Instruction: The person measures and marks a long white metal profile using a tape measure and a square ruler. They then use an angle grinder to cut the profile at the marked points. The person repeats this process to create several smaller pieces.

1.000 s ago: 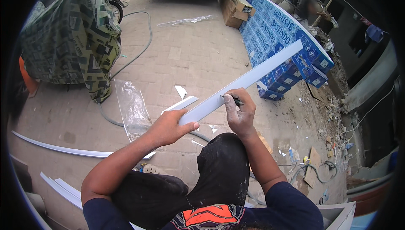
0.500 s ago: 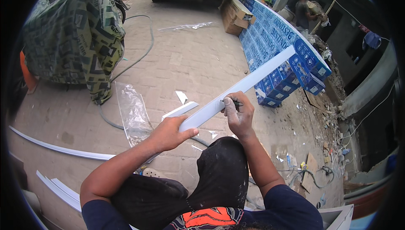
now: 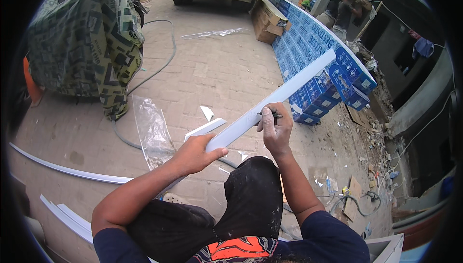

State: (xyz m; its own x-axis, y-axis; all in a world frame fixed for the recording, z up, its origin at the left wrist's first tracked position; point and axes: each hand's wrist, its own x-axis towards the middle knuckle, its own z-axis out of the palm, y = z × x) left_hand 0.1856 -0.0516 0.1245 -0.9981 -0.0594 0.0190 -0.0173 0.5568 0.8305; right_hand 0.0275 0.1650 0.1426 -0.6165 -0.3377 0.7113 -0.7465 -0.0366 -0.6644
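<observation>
A long white trim strip (image 3: 300, 80) slants from my lap up to the right. My left hand (image 3: 194, 153) grips its near end, with the thumb on the front face. In my right hand (image 3: 277, 130) a dark pen (image 3: 277, 115) is pinched, its tip close to the strip's face; I cannot tell whether it touches. Faint written marks show on the strip just left of the tip. Beyond my left hand, a short white offcut (image 3: 206, 127) and a small triangular scrap (image 3: 207, 113) lie on the paving.
Blue long boxes (image 3: 308, 46) are stacked at the right, beside a brown carton (image 3: 268, 21). A patterned cover (image 3: 84, 46) drapes something at the left. A hose (image 3: 169, 58), clear plastic (image 3: 152, 128) and more white strips (image 3: 72, 169) lie on the paving. A person (image 3: 345, 14) stands far right.
My right hand with the pen has shifted slightly right along the strip. The strip and my left hand have barely moved. The far person's arms have risen.
</observation>
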